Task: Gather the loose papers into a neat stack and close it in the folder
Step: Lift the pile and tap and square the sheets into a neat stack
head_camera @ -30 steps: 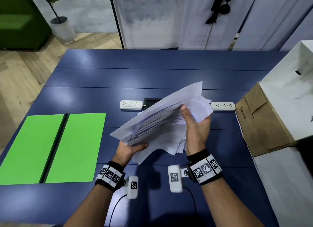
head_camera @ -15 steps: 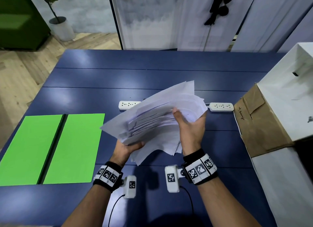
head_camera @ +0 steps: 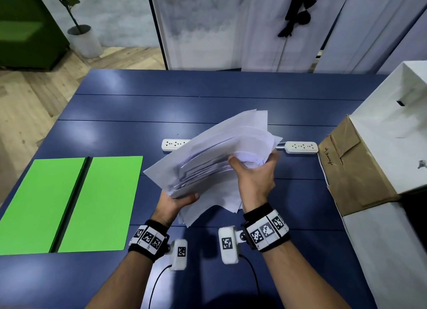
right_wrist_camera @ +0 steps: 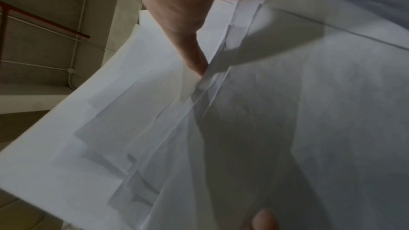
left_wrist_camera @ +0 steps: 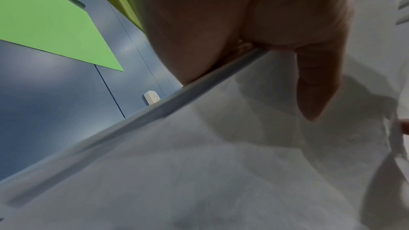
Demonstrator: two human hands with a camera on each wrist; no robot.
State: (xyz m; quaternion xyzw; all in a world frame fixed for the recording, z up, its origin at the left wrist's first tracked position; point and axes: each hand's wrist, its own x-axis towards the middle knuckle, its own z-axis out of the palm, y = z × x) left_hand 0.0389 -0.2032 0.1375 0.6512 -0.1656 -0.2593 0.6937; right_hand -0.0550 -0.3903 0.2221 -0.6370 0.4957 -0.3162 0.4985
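While both hands, left hand (head_camera: 178, 201) and right hand (head_camera: 255, 177), grip one uneven sheaf of papers (head_camera: 215, 156) above the desk (head_camera: 115, 128), one open green folder (head_camera: 69, 202) lies left. Two power strips (head_camera: 300, 147) sit beyond.

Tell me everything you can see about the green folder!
The green folder is thin, flat and bright green, maybe card or plastic. It lies wide open on the blue table, with two panels joined by a dark spine down the middle. It sits to the left of the left hand. Nothing lies on it, and no hand touches it.
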